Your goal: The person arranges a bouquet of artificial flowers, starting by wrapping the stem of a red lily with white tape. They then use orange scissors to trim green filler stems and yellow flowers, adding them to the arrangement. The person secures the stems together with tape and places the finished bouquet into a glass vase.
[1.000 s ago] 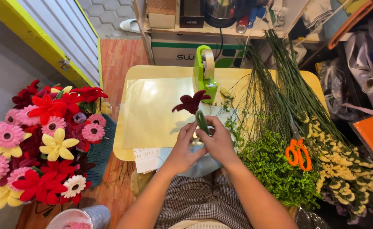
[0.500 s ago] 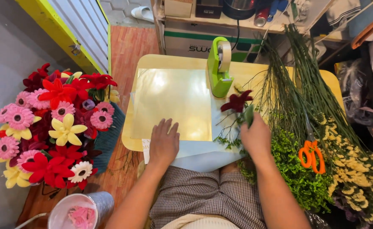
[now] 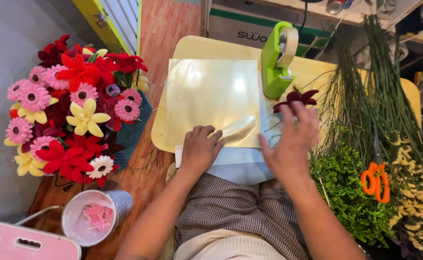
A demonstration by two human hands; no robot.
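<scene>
Far left, on the wooden floor, a pink plastic case and a clear cup of pink scraps, kept low and out of the way; above them a dense bouquet of fuzzy handmade flowers in red, pink, yellow and white, bunched in a dark teal wrap and parked just beside the pale yellow table, probably to leave the work surface to the paper. Centre of the table, a square sheet of glossy gold wrapping paper, smooth and reflective, lying over a paler sheet that juts out at the near edge. On its lower edge the left hand, open and palm down, fingers curled onto the paper, seemingly pinning or lifting that corner, where the sheet bulges slightly. Behind, a lime-green tape dispenser upright, within easy reach. Next right, the right hand, fingers loosely spread, open, gripping nothing visible, just in front of a dark red fuzzy flower lying on the table near the dispenser's base. Far right, long thin green stems, frilly green filler foliage, small pale yellow blooms, and orange-handled scissors resting on top of the greenery
</scene>
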